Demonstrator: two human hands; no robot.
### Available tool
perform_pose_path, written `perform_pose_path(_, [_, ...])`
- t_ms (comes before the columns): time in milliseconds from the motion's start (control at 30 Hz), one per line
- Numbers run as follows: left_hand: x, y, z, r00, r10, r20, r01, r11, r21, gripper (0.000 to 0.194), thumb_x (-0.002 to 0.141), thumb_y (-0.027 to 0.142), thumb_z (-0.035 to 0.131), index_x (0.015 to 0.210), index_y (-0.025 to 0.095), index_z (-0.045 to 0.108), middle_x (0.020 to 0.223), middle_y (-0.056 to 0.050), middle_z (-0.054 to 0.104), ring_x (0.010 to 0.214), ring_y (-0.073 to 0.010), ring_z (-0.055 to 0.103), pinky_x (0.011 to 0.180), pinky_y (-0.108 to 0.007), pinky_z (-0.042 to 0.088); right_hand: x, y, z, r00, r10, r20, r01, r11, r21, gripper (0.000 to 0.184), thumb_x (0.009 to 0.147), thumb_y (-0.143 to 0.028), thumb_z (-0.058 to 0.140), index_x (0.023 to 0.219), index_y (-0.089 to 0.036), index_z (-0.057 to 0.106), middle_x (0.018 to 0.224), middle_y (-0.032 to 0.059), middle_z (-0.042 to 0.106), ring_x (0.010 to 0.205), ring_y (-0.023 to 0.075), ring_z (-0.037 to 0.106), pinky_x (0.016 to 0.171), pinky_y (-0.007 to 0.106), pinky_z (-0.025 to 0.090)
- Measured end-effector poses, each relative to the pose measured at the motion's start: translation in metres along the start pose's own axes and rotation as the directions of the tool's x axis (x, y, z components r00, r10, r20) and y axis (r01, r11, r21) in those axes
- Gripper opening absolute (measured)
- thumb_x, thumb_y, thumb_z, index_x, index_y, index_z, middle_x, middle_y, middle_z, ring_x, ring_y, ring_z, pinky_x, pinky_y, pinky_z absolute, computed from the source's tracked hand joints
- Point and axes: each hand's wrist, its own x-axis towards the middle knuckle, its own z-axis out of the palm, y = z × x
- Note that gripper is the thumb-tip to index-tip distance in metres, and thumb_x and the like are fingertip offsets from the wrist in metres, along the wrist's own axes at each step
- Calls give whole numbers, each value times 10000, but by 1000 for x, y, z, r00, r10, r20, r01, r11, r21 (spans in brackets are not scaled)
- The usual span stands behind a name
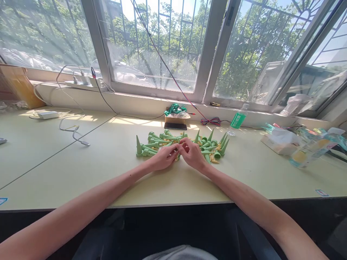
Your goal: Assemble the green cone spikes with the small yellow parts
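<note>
A pile of green plastic cone spikes with small yellow pieces lies on the pale table in front of the window. My left hand and my right hand meet at the near edge of the pile, fingertips touching. Both hands have their fingers curled and pinched around a small green and yellow piece held between them, mostly hidden by the fingers. One cone stands upright at the pile's left end.
A black phone and a small box with green items lie behind the pile. A clear bottle with a green label stands at the right. Packets and a tissue box crowd the far right. Chargers and cables lie left.
</note>
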Motion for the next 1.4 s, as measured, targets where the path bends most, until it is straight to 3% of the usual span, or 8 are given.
perform_pose_path(300, [-1, 4, 0, 1000, -13, 3, 13, 1000, 2, 189, 943, 243, 364, 868, 178, 525, 635, 13, 550, 551, -117, 473, 562, -227, 385, 1, 3, 1, 1000, 0, 14, 0, 1000, 1, 180, 958, -365, 445, 942, -200, 514, 719, -2, 620, 595, 123, 551, 585, 216, 408])
perform_pose_path(467, [-3, 2, 0, 1000, -25, 2, 26, 999, -29, 259, 972, 287, 342, 937, 166, 569, 607, 13, 573, 500, -104, 491, 545, -219, 413, 2, 3, 1, 999, -30, -28, 30, 1000, -10, 179, 947, -348, 445, 856, -202, 492, 674, -21, 554, 531, 102, 471, 546, 211, 373])
perform_pose_path(600, [-3, 5, -3, 990, -78, -117, 76, 997, -22, 314, 986, 310, 325, 1087, 174, 590, 571, 26, 590, 423, -91, 486, 508, -213, 428, 4, 6, -3, 993, -16, -120, 16, 1000, -3, 205, 929, -354, 470, 789, -206, 468, 626, -42, 493, 489, 89, 413, 517, 213, 345])
perform_pose_path(700, [-2, 5, -5, 969, -74, -237, 75, 997, -6, 273, 965, 319, 384, 1067, 180, 595, 761, -15, 678, 425, -75, 507, 487, -213, 442, 7, 10, -5, 982, -1, -189, 0, 1000, -5, 221, 913, -345, 488, 744, -207, 452, 596, -51, 474, 471, 85, 405, 505, 214, 336])
perform_pose_path(800, [-1, 4, -5, 957, -32, -287, 45, 998, 39, 234, 946, 317, 428, 1022, 180, 602, 881, -40, 700, 477, -80, 542, 497, -217, 470, 8, 14, -6, 974, 13, -227, -20, 999, -29, 215, 895, -322, 500, 719, -207, 454, 576, -54, 480, 466, 87, 416, 508, 217, 339])
perform_pose_path(1067, [0, 0, -2, 952, 59, -301, -22, 992, 124, 216, 932, 260, 449, 1012, 162, 624, 868, -58, 692, 724, -152, 653, 608, -244, 536, 9, 19, -7, 961, 40, -273, -67, 994, -88, 200, 890, -330, 501, 736, -203, 516, 602, -34, 574, 484, 104, 481, 544, 230, 377])
perform_pose_path(1400, [-1, -1, -2, 953, 68, -295, -24, 988, 150, 209, 931, 284, 470, 990, 162, 630, 870, -48, 678, 599, -116, 582, 574, -240, 509, 12, 25, -8, 959, 64, -276, -94, 991, -95, 229, 913, -372, 499, 771, -200, 553, 676, -8, 650, 469, 110, 511, 554, 237, 388])
